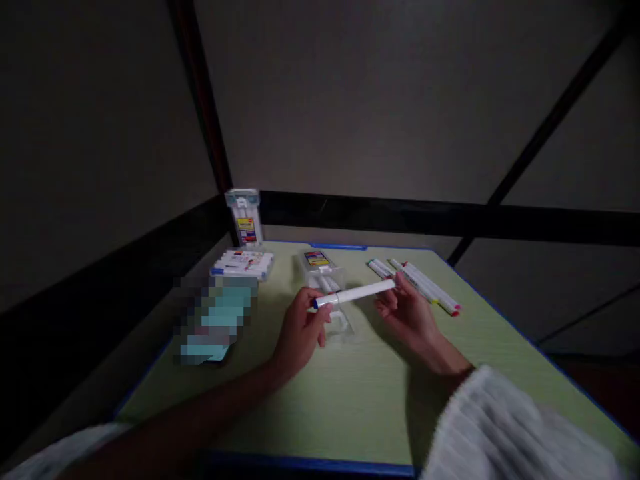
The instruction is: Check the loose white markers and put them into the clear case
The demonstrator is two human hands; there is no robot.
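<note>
1 white marker (365, 292) in the pinch of 2 hands (299, 330), above a table (350, 400)

- Held marker (363, 292): is showing white barrel, dark blue at one end.
- Loose markers (431, 287): are showing white barrels; ends are showing red, pink, yellow, green.
- Middle case (327, 272): is looking clear; its label (317, 259) is mixing yellow, red, dark blue.
- Upright case (246, 212): is looking whitish-clear, carrying yellow, red and blue.
- Flat pack (243, 263): is showing mostly white, plus blue and an orange patch.
- Pixelated thing (227, 317): is showing teal and grey square blocks.
- Tabletop (350, 393): is reading pale yellow-green, edging is showing blue.
- Sleeve (500, 427): is showing ribbed whitish grey.
- Wall (375, 100): is looking dull grey, trim (350, 212) black.
</note>
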